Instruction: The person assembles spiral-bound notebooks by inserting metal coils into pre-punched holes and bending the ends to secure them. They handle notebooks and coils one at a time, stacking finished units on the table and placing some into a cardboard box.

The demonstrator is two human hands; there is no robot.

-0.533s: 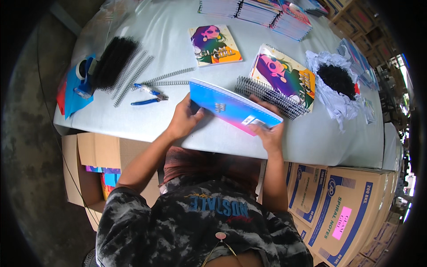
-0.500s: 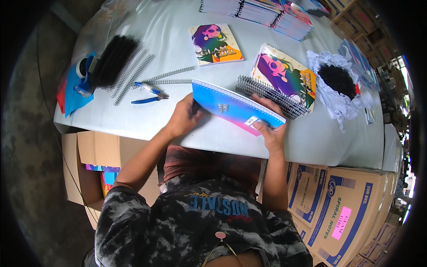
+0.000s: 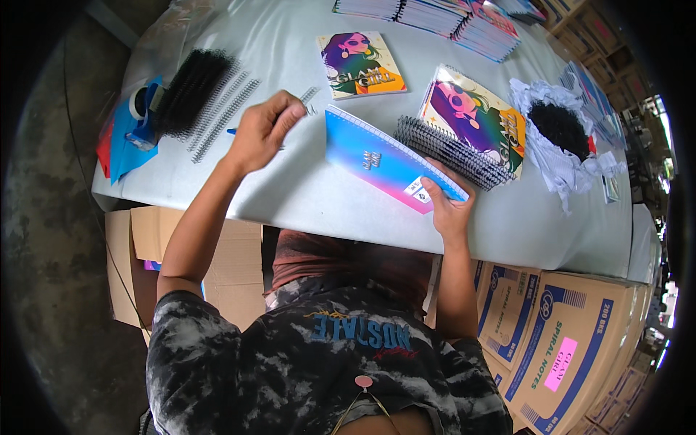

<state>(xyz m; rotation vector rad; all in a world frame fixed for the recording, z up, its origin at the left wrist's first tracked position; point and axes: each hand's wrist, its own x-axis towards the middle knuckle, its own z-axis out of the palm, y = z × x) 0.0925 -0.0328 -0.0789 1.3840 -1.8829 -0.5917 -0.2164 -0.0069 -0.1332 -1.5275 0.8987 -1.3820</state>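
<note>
My right hand [image 3: 451, 201] grips the lower right corner of a blue-to-pink notebook [image 3: 377, 156], thumb on the cover; punched holes run along its upper edge, which has no coil in it. Left of the notebook, my left hand [image 3: 267, 132] is closed over a thin spiral binding coil [image 3: 310, 100], whose end sticks out past the fingers. Beneath that hand the blue-handled pliers [image 3: 232, 131] are mostly hidden. Behind the notebook lies a row of dark coils [image 3: 464, 156], against a stack of notebooks with an illustrated cover [image 3: 475, 112].
One more illustrated notebook [image 3: 360, 65] lies at the middle back, near bound stacks [image 3: 431, 18]. Black coils [image 3: 196, 94] and a tape dispenser [image 3: 143, 109] are at left. Crumpled paper [image 3: 533, 156] holds a black tangle at right. Cartons [image 3: 573, 348] stand below the table.
My left hand has let go of the notebook's left end and moved up and left onto the coils near the pliers. The right hand still holds the notebook.
</note>
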